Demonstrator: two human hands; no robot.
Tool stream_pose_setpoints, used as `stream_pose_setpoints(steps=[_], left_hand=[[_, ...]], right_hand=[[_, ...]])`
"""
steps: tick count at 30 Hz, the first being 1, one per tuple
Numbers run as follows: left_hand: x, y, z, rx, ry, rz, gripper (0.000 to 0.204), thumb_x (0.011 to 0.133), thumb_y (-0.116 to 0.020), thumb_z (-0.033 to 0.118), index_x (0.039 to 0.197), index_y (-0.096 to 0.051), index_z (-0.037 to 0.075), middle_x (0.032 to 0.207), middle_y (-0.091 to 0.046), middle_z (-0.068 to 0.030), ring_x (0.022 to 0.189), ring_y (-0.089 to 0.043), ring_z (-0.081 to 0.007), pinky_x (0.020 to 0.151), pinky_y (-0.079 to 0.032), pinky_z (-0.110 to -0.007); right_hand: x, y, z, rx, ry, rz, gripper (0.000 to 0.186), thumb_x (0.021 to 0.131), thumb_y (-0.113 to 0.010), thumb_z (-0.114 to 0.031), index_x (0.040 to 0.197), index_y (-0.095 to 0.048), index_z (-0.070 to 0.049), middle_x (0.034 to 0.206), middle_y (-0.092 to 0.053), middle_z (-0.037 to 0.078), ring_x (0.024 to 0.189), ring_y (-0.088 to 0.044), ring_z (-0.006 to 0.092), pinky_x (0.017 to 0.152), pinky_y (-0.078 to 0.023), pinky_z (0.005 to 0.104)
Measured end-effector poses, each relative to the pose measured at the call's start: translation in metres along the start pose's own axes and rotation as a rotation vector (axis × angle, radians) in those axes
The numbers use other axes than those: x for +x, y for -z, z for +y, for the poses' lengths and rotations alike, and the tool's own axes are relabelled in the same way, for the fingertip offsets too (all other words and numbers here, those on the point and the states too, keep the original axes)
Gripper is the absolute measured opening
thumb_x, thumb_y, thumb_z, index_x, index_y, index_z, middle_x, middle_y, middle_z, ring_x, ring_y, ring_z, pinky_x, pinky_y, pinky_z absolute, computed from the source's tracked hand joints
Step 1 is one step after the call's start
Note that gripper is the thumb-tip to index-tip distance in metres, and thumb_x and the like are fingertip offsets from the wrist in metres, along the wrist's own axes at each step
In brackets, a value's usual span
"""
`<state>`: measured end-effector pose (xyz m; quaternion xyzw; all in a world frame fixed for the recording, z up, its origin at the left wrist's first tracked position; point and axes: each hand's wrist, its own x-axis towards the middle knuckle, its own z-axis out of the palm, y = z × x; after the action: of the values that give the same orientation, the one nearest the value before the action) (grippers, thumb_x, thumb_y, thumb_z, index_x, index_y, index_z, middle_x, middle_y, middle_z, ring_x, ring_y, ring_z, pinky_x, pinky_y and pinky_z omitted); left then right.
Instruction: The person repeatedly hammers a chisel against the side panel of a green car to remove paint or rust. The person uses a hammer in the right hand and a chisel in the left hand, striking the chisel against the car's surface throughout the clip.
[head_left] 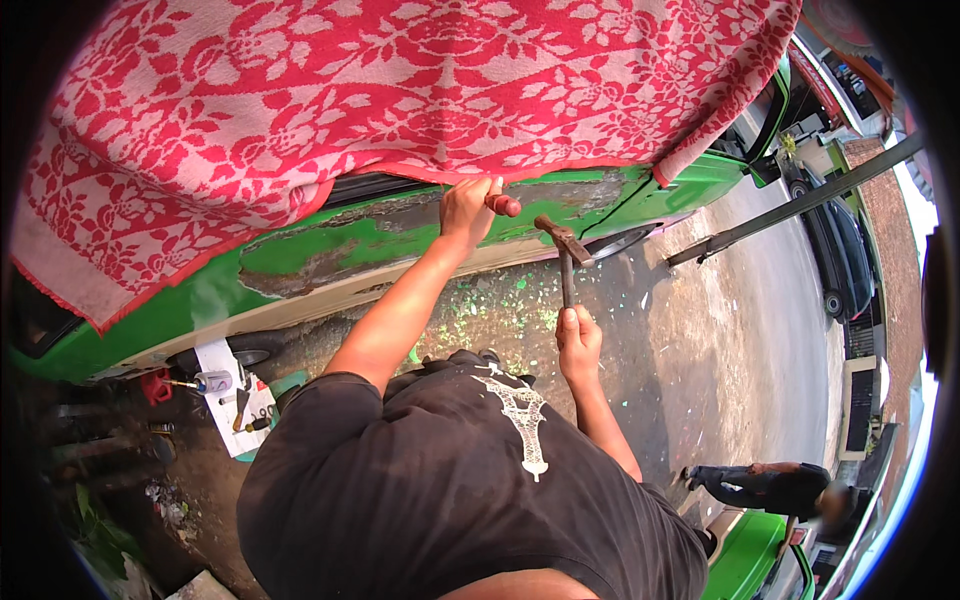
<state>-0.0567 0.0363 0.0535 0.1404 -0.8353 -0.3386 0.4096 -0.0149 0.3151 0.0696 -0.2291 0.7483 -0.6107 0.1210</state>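
My left hand is closed on a tool with a reddish handle, held against the green body panel just below a red-and-pink floral cloth. The tool's working end is hidden. The panel has scraped, peeling paint with bare brownish patches. My right hand grips the handle of a hammer; its metal head is beside the panel, a little right of and below the reddish handle, apart from it.
Tools and a bottle lie on a white board at lower left, beside a red container. Paint flakes litter the ground. A pole slants at right. A dark car, another green vehicle and another person are at right.
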Motion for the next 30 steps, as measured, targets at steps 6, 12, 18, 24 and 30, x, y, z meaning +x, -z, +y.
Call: stream_pose_setpoints(steps=[6,12,18,24,30], left_hand=[[-0.031,0.005,-0.002,-0.079,-0.091,-0.098,0.026,0.082,-0.076,0.016,0.073,-0.053,0.006,0.071,-0.050,-0.0066,0.074,-0.050,-0.0270,0.068,-0.043,-0.040],[-0.041,0.016,-0.025,-0.107,-0.184,-0.112,0.028,0.084,-0.072,0.019,0.071,-0.051,0.005,0.074,-0.049,-0.0086,0.076,-0.050,-0.0301,0.069,-0.043,-0.041],[-0.034,0.026,-0.029,-0.116,-0.235,-0.137,0.031,0.084,-0.070,0.016,0.065,-0.049,0.004,0.069,-0.047,-0.0092,0.072,-0.049,-0.0292,0.068,-0.043,-0.040],[-0.031,0.027,-0.036,-0.101,-0.278,-0.150,0.031,0.081,-0.069,0.014,0.062,-0.046,0.004,0.065,-0.046,-0.0084,0.067,-0.049,-0.0287,0.065,-0.043,-0.040],[-0.026,0.028,-0.039,-0.113,-0.308,-0.171,0.031,0.077,-0.068,0.013,0.058,-0.044,0.004,0.061,-0.046,-0.0081,0.064,-0.049,-0.0289,0.062,-0.042,-0.041]], right_hand=[[-0.003,0.017,0.008,0.172,-0.005,0.062,0.041,0.103,-0.047,-0.041,0.079,-0.047,-0.007,0.056,-0.036,-0.005,0.044,-0.031,0.0038,0.039,-0.023,0.0213],[0.000,0.013,0.016,0.204,-0.058,0.023,0.042,0.103,-0.049,-0.040,0.076,-0.048,-0.007,0.055,-0.036,-0.005,0.043,-0.033,0.0045,0.038,-0.025,0.0216],[0.011,0.013,0.023,0.180,-0.032,-0.019,0.042,0.103,-0.049,-0.039,0.076,-0.048,-0.007,0.054,-0.037,-0.004,0.042,-0.034,0.0047,0.037,-0.026,0.0211],[0.018,0.013,0.020,0.196,-0.046,-0.045,0.042,0.103,-0.048,-0.038,0.074,-0.048,-0.007,0.054,-0.037,-0.004,0.042,-0.033,0.0044,0.037,-0.026,0.0209],[0.022,0.016,0.022,0.191,-0.028,-0.074,0.043,0.104,-0.047,-0.037,0.073,-0.047,-0.008,0.054,-0.037,-0.004,0.042,-0.033,0.0041,0.038,-0.026,0.0209]])
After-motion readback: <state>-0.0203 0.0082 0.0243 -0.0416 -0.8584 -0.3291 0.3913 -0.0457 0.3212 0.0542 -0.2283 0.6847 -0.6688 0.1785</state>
